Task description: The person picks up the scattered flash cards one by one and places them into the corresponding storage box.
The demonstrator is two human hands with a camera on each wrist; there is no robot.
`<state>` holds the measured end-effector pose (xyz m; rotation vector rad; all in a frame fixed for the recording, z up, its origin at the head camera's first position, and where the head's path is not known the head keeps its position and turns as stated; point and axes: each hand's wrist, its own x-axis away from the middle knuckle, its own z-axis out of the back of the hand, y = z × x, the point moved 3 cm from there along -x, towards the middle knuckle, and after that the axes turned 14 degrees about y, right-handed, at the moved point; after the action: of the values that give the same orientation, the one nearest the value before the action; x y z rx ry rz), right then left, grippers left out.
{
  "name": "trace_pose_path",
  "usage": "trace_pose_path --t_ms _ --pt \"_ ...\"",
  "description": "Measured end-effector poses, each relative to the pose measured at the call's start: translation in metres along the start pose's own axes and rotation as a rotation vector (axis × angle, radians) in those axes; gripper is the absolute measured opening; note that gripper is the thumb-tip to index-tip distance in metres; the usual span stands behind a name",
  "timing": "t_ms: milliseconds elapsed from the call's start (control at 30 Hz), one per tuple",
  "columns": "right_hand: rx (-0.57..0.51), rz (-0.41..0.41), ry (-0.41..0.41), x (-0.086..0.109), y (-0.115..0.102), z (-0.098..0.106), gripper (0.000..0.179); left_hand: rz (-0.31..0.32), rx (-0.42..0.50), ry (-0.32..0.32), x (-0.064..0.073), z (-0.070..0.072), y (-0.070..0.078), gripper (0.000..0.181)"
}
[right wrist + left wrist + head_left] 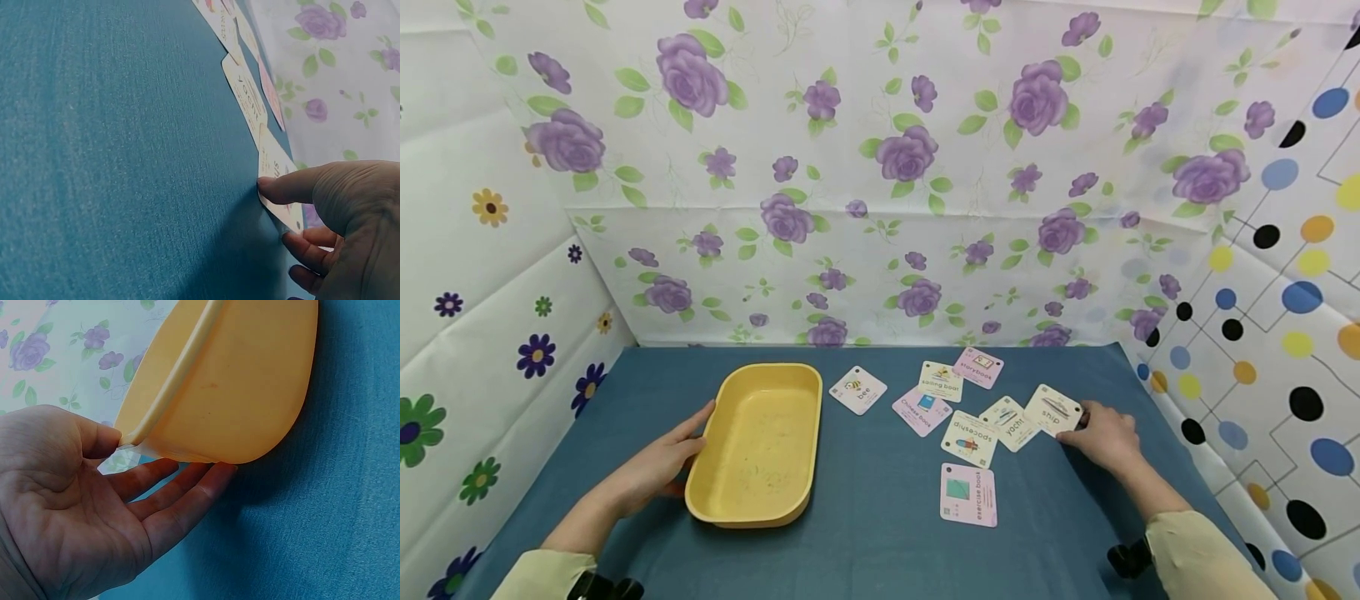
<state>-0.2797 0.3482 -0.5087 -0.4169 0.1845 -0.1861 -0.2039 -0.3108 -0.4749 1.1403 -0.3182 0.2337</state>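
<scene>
On the left of the head view, my left hand (658, 467) holds the yellow plastic basin (815, 467) by its left side. In the left wrist view the thumb lies at the rim and the fingertips (224, 474) touch the outer wall low down. My right hand (1107, 435) pinches the "ship" card (1049, 408) at its right corner, the thumb on one edge and fingers at another. This card overlaps the "yacht" card (1011, 425), which overlaps the "spaceship" card (967, 440). Nothing lies in the basin.
Left of the group is a "bee" card (858, 390). Pink cards read "storybook" (979, 367), "Chinese book" (921, 413) and "exercise book" (967, 497); a "sailing boat" card (942, 383) lies among them. Patterned cloth walls (865, 275) border the blue tabletop (880, 542).
</scene>
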Motion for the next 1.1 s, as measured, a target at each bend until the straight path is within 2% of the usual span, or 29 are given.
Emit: trace_pose_path --t_ms 133,467,700,1100 --pt "-0.002 0.002 0.036 0.001 0.000 0.002 0.080 -0.001 -0.002 0.001 0.000 0.000 0.000 0.067" --pt "-0.043 0.035 0.193 0.005 0.005 0.013 0.047 0.006 -0.005 0.005 0.000 0.000 0.000 0.067" --pt "-0.081 0.064 0.206 0.005 0.003 0.022 0.038 0.015 -0.012 0.015 0.002 -0.001 0.000 0.066" --pt "-0.114 0.099 0.230 0.007 -0.003 0.031 0.036 0.014 -0.003 0.012 0.001 -0.001 0.001 0.065"
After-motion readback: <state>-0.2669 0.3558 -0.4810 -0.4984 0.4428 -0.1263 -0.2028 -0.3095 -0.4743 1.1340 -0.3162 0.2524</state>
